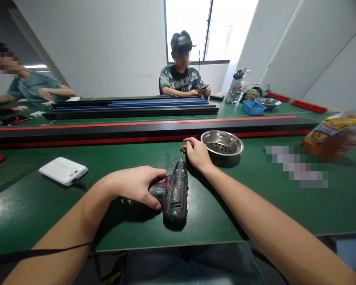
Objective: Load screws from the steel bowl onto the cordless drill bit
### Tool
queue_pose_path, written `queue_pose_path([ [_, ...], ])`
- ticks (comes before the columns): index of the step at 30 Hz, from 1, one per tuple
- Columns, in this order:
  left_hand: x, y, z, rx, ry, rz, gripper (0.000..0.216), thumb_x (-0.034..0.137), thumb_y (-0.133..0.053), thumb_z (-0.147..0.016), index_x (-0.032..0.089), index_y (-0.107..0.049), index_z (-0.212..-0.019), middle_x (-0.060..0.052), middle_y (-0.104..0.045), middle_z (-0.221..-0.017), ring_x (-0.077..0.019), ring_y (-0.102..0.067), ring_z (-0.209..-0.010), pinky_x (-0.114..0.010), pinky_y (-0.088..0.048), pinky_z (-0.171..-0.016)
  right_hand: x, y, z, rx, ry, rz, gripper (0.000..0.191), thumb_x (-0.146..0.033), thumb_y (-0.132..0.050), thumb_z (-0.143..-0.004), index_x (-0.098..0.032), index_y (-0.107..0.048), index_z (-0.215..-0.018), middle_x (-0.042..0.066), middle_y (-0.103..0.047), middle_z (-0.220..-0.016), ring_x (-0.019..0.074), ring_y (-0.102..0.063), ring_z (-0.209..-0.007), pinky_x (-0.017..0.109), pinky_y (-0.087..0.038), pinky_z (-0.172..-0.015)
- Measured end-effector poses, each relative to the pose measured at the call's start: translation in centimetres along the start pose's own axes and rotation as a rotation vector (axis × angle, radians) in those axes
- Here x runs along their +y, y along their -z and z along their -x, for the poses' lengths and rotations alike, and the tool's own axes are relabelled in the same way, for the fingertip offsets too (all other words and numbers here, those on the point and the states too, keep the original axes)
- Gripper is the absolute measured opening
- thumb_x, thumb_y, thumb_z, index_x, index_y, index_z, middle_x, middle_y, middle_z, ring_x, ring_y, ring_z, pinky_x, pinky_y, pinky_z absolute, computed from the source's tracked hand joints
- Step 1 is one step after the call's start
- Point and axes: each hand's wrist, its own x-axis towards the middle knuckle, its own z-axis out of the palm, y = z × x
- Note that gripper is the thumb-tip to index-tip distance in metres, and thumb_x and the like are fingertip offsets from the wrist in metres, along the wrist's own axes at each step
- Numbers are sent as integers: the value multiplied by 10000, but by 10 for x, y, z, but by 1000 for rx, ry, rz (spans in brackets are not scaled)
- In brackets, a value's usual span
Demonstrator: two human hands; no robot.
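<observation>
A black cordless drill [177,194] lies over the green table, its bit pointing away from me. My left hand [138,184] is closed around the drill's handle, with the thumb near the back of the body. My right hand [198,153] is at the front end of the bit [182,153], fingers bent and pinched around the tip. Whatever those fingers hold is too small to name. Just right of that hand stands a steel bowl [239,148] containing many small dark pieces [219,148] that look like screws.
A long black and red strip [154,128] crosses the table [255,206], with dark and blue profiles [130,107] behind it. A white power bank [63,171] lies left, a snack bag [338,132] right. A blue basket [253,107] and bottles [235,87] stand farther back. Two people sit across.
</observation>
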Motion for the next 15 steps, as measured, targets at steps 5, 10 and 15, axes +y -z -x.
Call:
queue_pose_path([
  [5, 0, 0, 0, -6, 5, -7, 524, 510, -828, -686, 233, -659, -1097, 11, -696, -957, -198, -629, -826, -266, -422, -676, 0, 1, 0, 25, -6, 61, 268, -233, -465, -1031, -192, -721, -1102, 72, -807, -940, 221, -779, -938, 344, -565, -898],
  [10, 1, 0, 0, 0, 1, -10, 513, 509, -830, -687, 232, -662, -1084, 14, -702, -956, -196, -630, -830, -264, -429, -684, -4, 5, 2, 20, 0, 125, 310, -306, -444, -1045, -205, -735, -1005, 61, -790, -917, 216, -749, -881, 312, -527, -835],
  [15, 1, 0, 0, -5, 9, -6, 523, 513, -825, -684, 234, -663, -1096, 11, -699, -955, -197, -629, -823, -265, -430, -673, -4, 4, 3, 16, -9, 129, 312, -336, -455, -1045, -217, -728, -952, 51, -782, -901, 209, -740, -867, 298, -522, -828],
])
